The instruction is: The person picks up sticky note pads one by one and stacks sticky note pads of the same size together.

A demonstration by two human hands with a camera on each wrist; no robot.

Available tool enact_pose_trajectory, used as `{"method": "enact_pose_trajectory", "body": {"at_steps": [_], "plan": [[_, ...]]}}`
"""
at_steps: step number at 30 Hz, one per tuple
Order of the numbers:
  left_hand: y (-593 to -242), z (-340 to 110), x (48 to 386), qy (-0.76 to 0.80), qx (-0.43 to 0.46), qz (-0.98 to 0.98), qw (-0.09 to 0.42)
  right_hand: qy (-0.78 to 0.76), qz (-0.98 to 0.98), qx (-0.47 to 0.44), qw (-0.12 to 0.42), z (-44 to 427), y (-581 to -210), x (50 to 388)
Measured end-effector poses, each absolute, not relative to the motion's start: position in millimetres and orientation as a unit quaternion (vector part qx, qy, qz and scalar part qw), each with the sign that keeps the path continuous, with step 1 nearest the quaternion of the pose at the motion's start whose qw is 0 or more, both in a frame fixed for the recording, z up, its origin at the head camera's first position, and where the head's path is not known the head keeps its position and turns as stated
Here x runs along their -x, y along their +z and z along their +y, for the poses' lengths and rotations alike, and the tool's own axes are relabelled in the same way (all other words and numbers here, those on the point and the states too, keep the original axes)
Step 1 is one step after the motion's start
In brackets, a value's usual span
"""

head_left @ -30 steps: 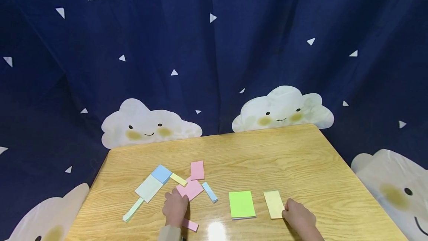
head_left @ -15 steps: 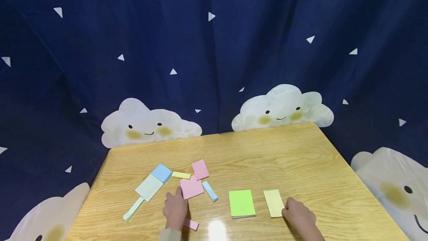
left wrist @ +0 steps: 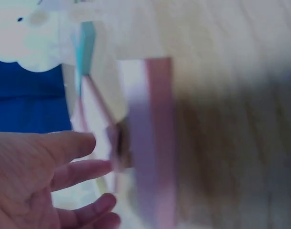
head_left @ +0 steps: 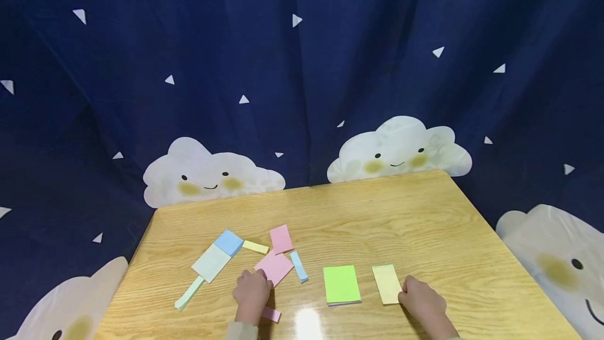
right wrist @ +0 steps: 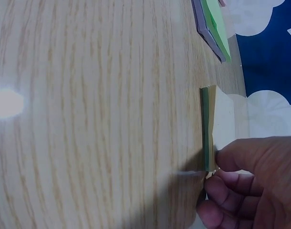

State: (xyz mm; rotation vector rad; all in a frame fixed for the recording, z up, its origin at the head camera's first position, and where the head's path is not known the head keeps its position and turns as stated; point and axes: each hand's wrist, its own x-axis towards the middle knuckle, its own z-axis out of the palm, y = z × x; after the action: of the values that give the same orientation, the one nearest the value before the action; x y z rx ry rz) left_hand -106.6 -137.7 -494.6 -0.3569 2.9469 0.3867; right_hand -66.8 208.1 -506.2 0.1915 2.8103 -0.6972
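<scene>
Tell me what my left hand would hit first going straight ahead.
Your left hand would likely meet the square pink pad first; it lies right at the fingers, though contact is unclear.

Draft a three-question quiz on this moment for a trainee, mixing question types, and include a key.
1. Fill in: under the bright green pad, an edge coloured ____ shows.
2. Multiple choice: which pad does the right hand pinch?
A. the blue square
B. the pale yellow pad
C. the pale green strip
3. True or false: in the head view, the left hand is closer to the pink square than to the bright green pad.

Key:
1. Purple.
2. B; the right wrist view shows the thumb on its corner.
3. True.
</scene>
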Motion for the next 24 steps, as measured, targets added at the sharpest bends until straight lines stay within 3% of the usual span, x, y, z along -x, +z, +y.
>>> {"method": "enact_pose_trajectory", "body": {"at_steps": [6, 13, 24], "plan": [[-486, -132, 103, 0.138, 0.081, 0.982, 0.097, -0.238, 0.962, -0.064, 0.119, 208, -503, 67], [-500, -125, 115, 0.164, 0.145, 0.975, 0.027, -0.239, 0.961, -0.065, 0.123, 208, -506, 66], [-504, -116, 122, 0.168, 0.179, 0.968, 0.057, -0.237, 0.962, -0.07, 0.118, 207, -505, 67]]}}
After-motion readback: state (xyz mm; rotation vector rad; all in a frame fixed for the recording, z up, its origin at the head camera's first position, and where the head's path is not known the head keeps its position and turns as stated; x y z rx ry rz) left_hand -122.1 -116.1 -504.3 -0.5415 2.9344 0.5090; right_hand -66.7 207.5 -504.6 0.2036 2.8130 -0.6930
